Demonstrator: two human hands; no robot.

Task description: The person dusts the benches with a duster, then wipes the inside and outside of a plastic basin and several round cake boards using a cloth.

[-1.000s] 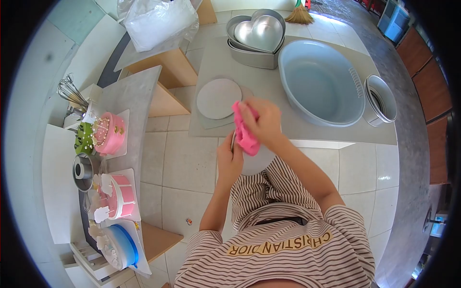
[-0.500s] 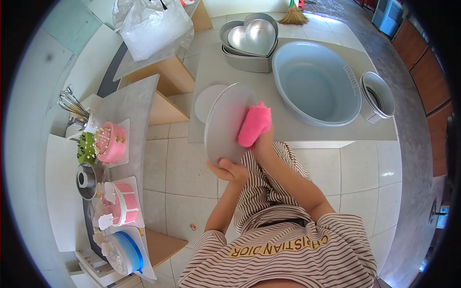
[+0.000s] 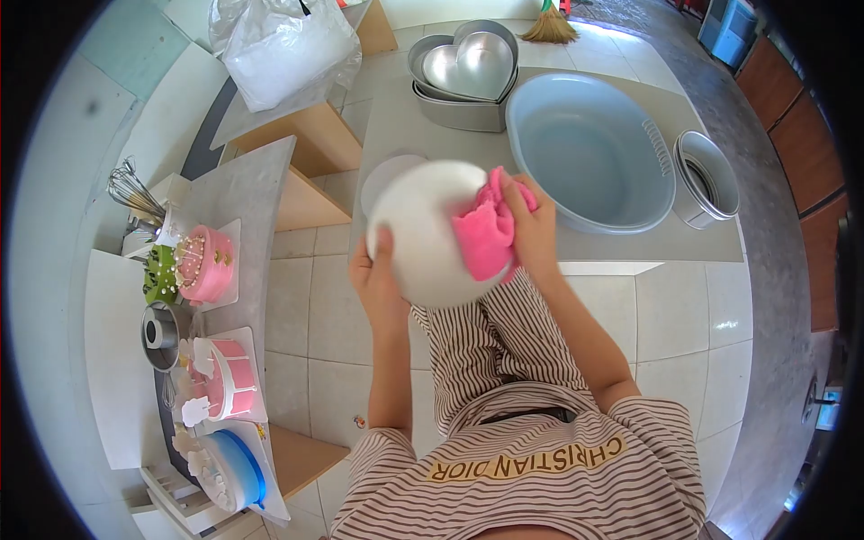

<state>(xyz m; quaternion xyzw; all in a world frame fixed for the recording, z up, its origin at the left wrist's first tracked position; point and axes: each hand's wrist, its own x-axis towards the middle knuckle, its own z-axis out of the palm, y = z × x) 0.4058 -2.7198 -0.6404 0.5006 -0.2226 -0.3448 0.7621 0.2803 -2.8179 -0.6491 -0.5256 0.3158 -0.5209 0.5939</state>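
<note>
A round pale disc [image 3: 418, 238] is held up in front of my body, its surface slightly blurred. On its left edge my left hand [image 3: 380, 274] is closed, the thumb lying on the face. My right hand [image 3: 533, 225] grips a bunched pink cloth [image 3: 487, 236] against the disc's right side. Behind the disc, another flat round disc [image 3: 382, 177] lies on the grey table [image 3: 382, 117], partly hidden.
Heart-shaped metal pans [image 3: 463, 108], a large blue basin [image 3: 589, 157] and nested round tins [image 3: 706, 180] stand on the table. Decorated cakes [image 3: 209, 265] and whisks [image 3: 135, 191] are on the left counter [image 3: 243, 189]. A plastic bag [image 3: 283, 56] sits at the upper left.
The disc has gone from edge-on and tilted to facing the camera. My left hand has moved left and up along its edge; my right hand and the cloth have moved to the right.
</note>
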